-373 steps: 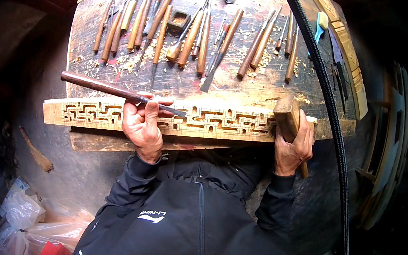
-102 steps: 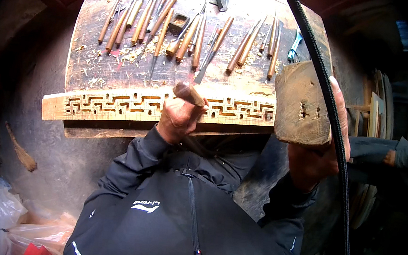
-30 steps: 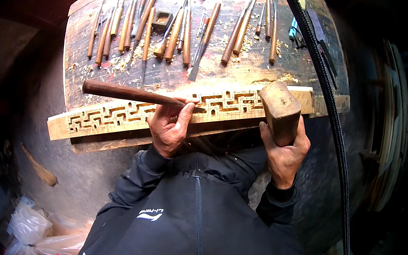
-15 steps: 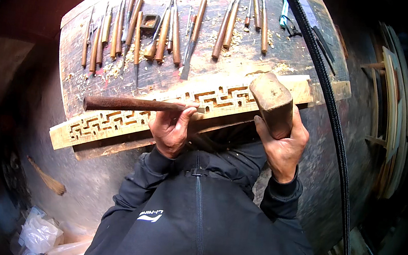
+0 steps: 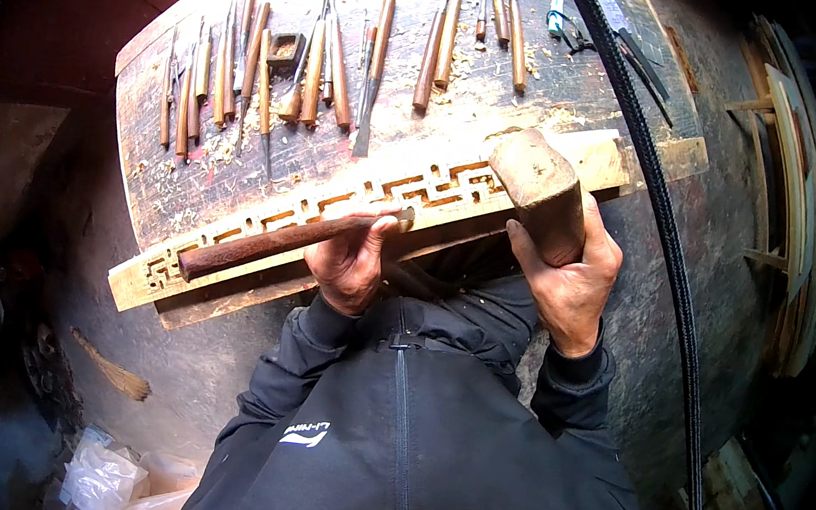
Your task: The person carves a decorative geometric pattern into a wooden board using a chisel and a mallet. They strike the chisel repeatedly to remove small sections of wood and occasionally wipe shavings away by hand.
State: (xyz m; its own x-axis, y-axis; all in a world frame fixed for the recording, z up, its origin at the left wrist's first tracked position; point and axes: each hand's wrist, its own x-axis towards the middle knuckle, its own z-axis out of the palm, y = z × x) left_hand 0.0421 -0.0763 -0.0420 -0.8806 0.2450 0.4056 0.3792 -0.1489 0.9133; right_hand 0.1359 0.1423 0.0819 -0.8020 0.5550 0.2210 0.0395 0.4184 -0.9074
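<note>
My left hand (image 5: pixel 346 268) is closed around a dark-handled chisel (image 5: pixel 258 243) lying slanted over the carved board, its short metal end pointing right above the cut pattern. The pale board (image 5: pixel 602 156), pierced with angular fretwork, lies diagonally along the near edge of the worn workbench (image 5: pixel 182 209), on a rougher plank. My right hand (image 5: pixel 570 294) grips a blocky wooden mallet (image 5: pixel 537 184) over the board's right part; part of its handle is hidden by the hand.
Several wooden-handled carving tools (image 5: pixel 429 66), a small square dark box (image 5: pixel 285 50) and wood shavings lie across the bench. A black braided cable (image 5: pixel 671 245) hangs at the right. Boards (image 5: pixel 787 198) lean at far right; a straw broom (image 5: pixel 108 367) and plastic bags (image 5: pixel 101 477) lie on the floor.
Since half a second ago the chisel's handle end has swung downward, tilting the tool more steeply. Earlier the mallet was raised farther right. The board now appears more slanted as the view shifted.
</note>
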